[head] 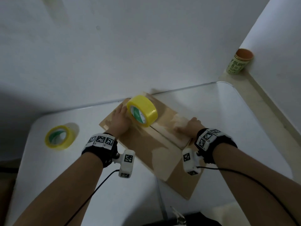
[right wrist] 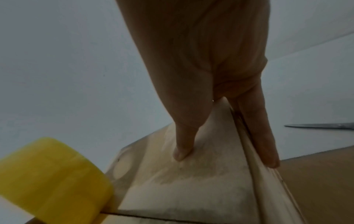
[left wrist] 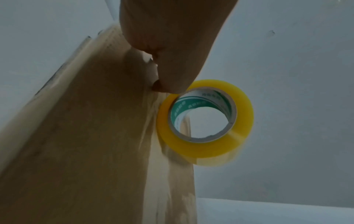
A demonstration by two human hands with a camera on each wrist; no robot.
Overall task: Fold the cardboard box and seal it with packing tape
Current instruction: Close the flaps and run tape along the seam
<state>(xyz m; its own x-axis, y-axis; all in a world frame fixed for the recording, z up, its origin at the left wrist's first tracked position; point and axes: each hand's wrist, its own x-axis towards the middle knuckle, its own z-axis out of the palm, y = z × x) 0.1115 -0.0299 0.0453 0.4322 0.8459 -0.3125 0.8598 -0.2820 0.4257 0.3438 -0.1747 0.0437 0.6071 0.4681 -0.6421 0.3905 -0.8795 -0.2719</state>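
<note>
A brown cardboard box (head: 146,144) sits on the white table (head: 228,111), its top flaps folded down and a seam running along the middle. A yellow tape roll (head: 142,110) stands on its edge on the box top near the far end. My left hand (head: 119,119) lies on the box (left wrist: 86,136) beside the roll (left wrist: 205,119), thumb at its rim; the fingers are hidden. My right hand (head: 190,126) presses the right flap, thumb (right wrist: 182,150) on the box top (right wrist: 191,189), straight fingers (right wrist: 266,148) over the edge.
A second yellow tape roll (head: 59,137) lies flat at the table's left. A scissor blade (right wrist: 321,125) lies on the table to the right of the box. A green can (head: 240,62) stands on a ledge at the far right. A white wall rises behind the table.
</note>
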